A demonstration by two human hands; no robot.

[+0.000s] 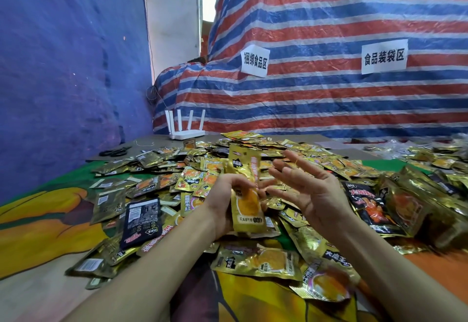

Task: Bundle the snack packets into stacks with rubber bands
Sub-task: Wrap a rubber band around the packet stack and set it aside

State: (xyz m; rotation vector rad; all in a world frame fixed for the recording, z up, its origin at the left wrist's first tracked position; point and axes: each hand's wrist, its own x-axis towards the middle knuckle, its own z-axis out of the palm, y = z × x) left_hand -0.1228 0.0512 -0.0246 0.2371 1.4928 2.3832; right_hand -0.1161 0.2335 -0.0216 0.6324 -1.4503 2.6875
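Place: improvised food-packing workroom.

Evidence:
- Red, white and blue striped tarp [329, 99] hung as the back wall.
- Two paper signs taped to it: left sign [255, 61] reads 捆绑食品区 (food-bundling area), right sign [384, 56] reads 食品装袋区 (food-bagging area).
- Blue sheet [63, 68] hung as the left wall.
- Gold foil snack packets [192, 180] heaped over most of the tabletop [38, 220], which has a printed cover.
- Scissors [115, 151] near the far left corner.
- White router [187, 134] at the far edge.
- Plain plaster and a doorway [208, 18] past the tarp.

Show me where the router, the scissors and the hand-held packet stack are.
router [188, 134]: head view, on its white base.
scissors [118, 152]: head view, on the dark handles.
packet stack [249, 205]: head view, on the front gold packet.
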